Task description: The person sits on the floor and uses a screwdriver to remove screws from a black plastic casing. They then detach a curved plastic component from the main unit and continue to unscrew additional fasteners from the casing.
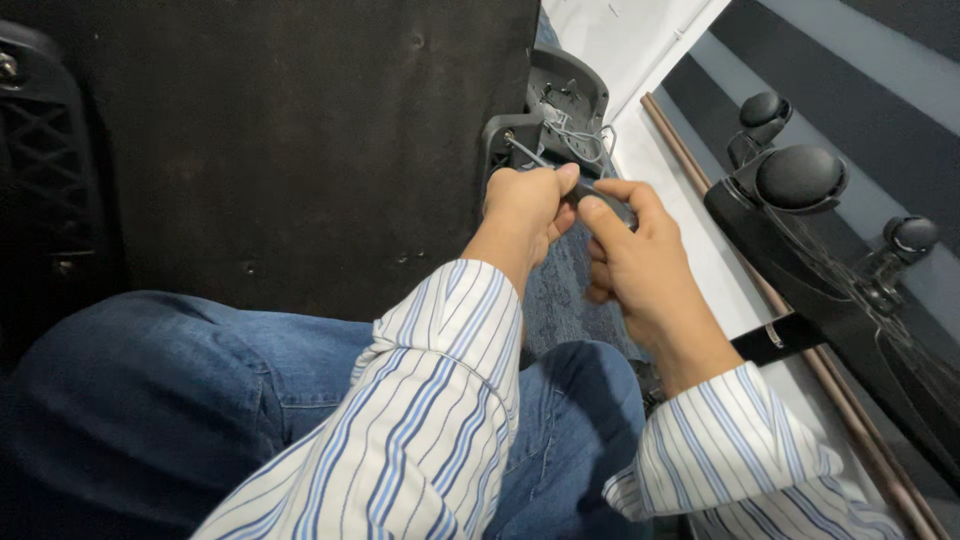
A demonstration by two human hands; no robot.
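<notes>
My left hand and my right hand meet in the middle of the view, both closed around the dark handle of a screwdriver. Its thin metal shaft points up and left into a dark grey plastic part with an open underside and pale wires inside. The tip rests at the part's left edge, by a small screw head. Both sleeves are white with blue stripes.
A large black fabric-covered panel fills the upper left, with a black plastic lattice piece at its left edge. My knees in blue jeans lie below. At right stands a black base with round caster wheels, a brown rod and a white floor.
</notes>
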